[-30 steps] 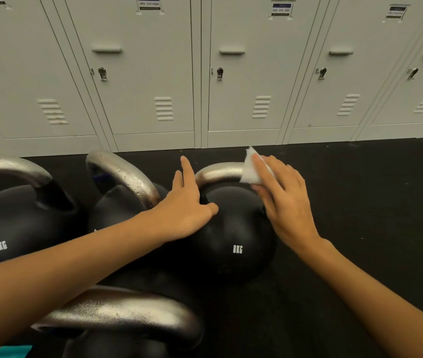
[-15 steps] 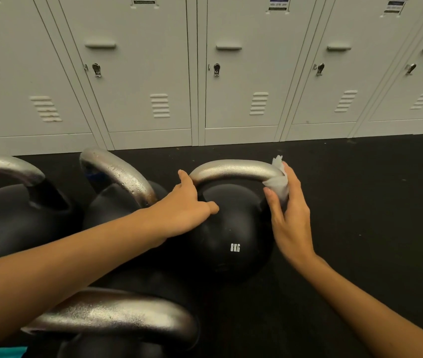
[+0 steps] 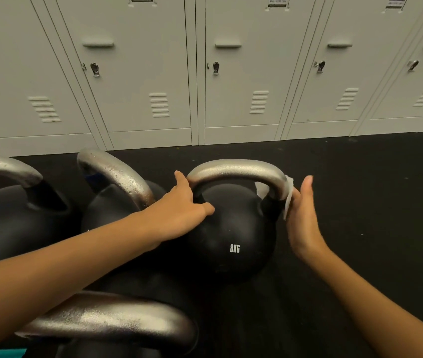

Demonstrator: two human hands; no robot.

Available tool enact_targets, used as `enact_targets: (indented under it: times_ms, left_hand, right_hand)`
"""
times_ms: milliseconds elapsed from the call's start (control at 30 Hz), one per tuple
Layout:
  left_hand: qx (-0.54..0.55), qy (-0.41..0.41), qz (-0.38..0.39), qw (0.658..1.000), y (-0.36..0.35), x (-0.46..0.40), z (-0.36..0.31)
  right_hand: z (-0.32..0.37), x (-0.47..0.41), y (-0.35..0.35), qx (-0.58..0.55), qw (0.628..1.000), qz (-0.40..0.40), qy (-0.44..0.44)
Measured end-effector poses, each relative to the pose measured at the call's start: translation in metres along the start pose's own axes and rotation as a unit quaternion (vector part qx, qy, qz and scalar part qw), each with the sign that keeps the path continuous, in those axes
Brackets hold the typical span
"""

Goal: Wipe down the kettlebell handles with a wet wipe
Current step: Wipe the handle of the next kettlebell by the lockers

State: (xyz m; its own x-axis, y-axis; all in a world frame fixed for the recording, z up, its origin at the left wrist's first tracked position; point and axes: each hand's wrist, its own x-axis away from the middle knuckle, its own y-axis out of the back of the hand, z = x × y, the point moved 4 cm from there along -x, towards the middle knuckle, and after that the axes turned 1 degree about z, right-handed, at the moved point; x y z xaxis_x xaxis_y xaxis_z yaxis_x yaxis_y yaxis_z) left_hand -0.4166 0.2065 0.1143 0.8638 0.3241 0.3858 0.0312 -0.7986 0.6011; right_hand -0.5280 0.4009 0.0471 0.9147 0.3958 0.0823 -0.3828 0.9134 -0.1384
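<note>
Right hand [image 3: 302,218] pressed the wet wipe [image 3: 288,200] against the right leg of the steel handle [image 3: 238,169] on the right-most 8KG kettlebell [image 3: 233,236]. Fingers appeared wrapped behind the leg, thumb straight up; exact curl hidden. Left hand [image 3: 179,210] lay flat on the bell, fingers extended, steadying it. To wipe well: keep the wipe wrapped round the leg and cover the underside too.
</note>
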Motion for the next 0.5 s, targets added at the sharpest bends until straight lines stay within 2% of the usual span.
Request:
enact_targets:
  times_ms: [100,333,500]
  left_hand:
    - [0.0,0.001,0.002,1.0,0.0,-0.001,0.001]
    - [-0.004,0.006,0.008,1.0,0.0,0.0,0.004]
    - [-0.001,0.016,0.004,1.0,0.0,-0.003,0.003]
  right_hand:
    - [0.003,-0.016,-0.002,-0.018,0.999,0.028,-0.041]
    - [-0.015,0.002,0.009,0.06,0.997,-0.02,-0.032]
    - [-0.01,0.024,0.008,0.069,0.995,-0.037,0.062]
